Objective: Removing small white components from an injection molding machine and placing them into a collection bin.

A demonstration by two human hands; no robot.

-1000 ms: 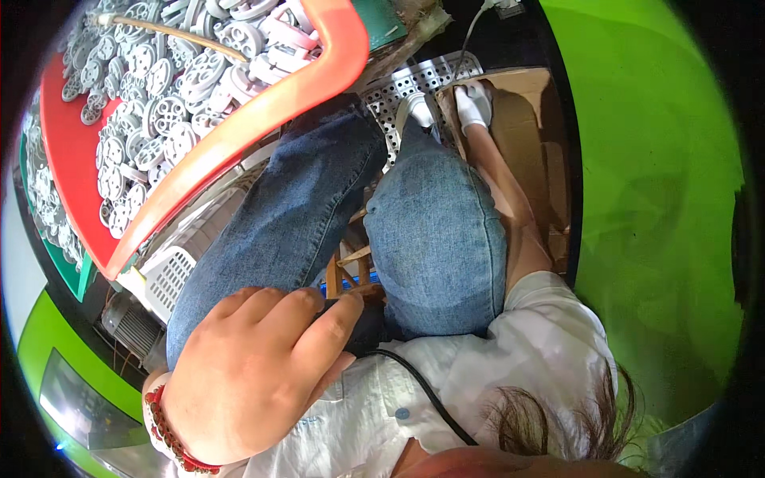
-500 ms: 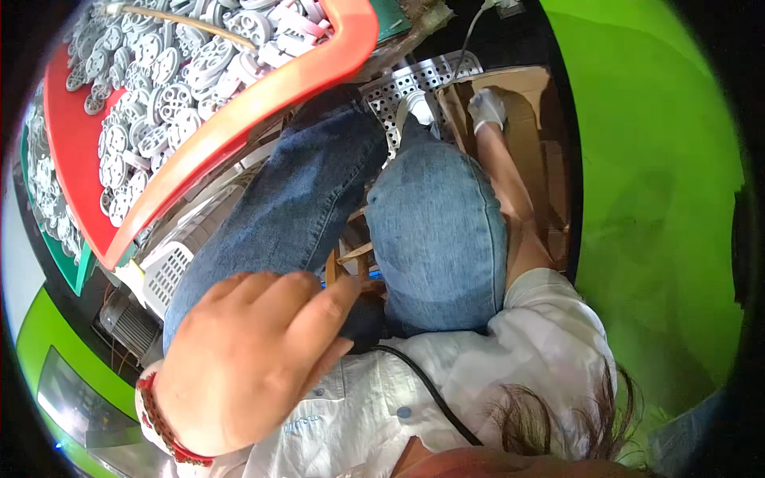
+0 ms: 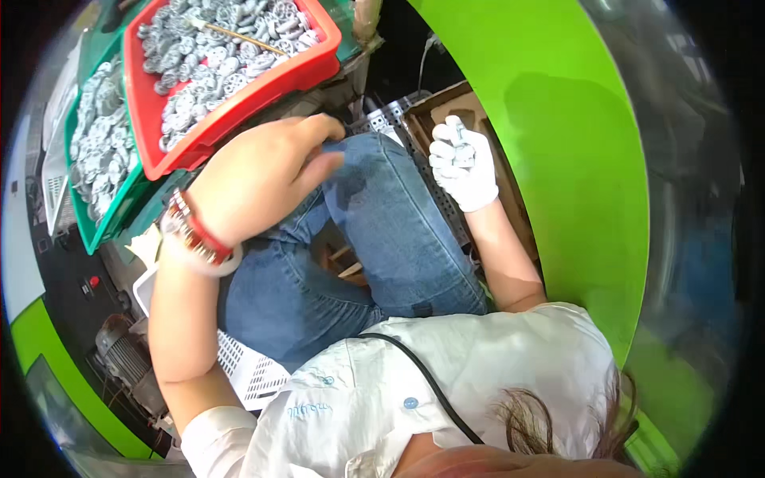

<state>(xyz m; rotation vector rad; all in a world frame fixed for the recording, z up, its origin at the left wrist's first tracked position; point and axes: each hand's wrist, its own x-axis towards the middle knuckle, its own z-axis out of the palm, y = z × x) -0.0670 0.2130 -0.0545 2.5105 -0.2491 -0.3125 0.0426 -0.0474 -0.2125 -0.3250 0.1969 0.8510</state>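
Note:
My bare left hand (image 3: pixel 263 171), with a red and beaded bracelet on the wrist, hovers over my left thigh beside the red bin (image 3: pixel 275 86). Its thumb and forefinger stand apart with nothing visible between them; the other fingers are hidden under the hand. My right hand (image 3: pixel 470 171) wears a white glove and is raised palm up beside my right knee. Its fingers curl around a small grey piece (image 3: pixel 460 151), whose exact shape I cannot make out. Many small grey spoked wheels (image 3: pixel 211 99) fill the red bin, and a thin stick (image 3: pixel 243 37) lies across them.
A green bin (image 3: pixel 119 203) of similar grey parts stands left of the red one. An open cardboard box (image 3: pixel 510 191) lies beyond my right hand, near a green panel (image 3: pixel 574 159). White perforated baskets (image 3: pixel 243 370) sit by my left leg. A motor (image 3: pixel 123 350) stands lower left.
My right hand has come up out of the cardboard box and turned palm up with the grey piece. My left hand has moved forward toward the red bin. The view has shifted.

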